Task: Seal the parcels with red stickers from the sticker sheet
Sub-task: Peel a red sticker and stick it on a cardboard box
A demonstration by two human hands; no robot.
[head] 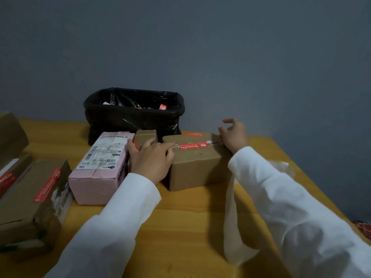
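Observation:
A brown cardboard parcel (198, 167) stands mid-table with a red sticker (192, 145) lying along its top seam and a second red sticker (193, 134) at its far edge. My left hand (150, 159) rests on the parcel's left top edge, its fingertips pressing the sticker's left end. At the right end of the seam my right hand (233, 135) touches the parcel's corner with loosely bent fingers, holding nothing. A pale sheet (232, 217) lies on the table under my right forearm; no stickers can be made out on it.
A pink parcel (100, 167) with a shipping label and a small brown box (145, 135) sit left of my left hand. Brown parcels (30, 197) with red stickers crowd the table's left edge. A black-lined bin (132, 115) stands behind, against the grey wall. The wooden table (180, 227) stretches toward me.

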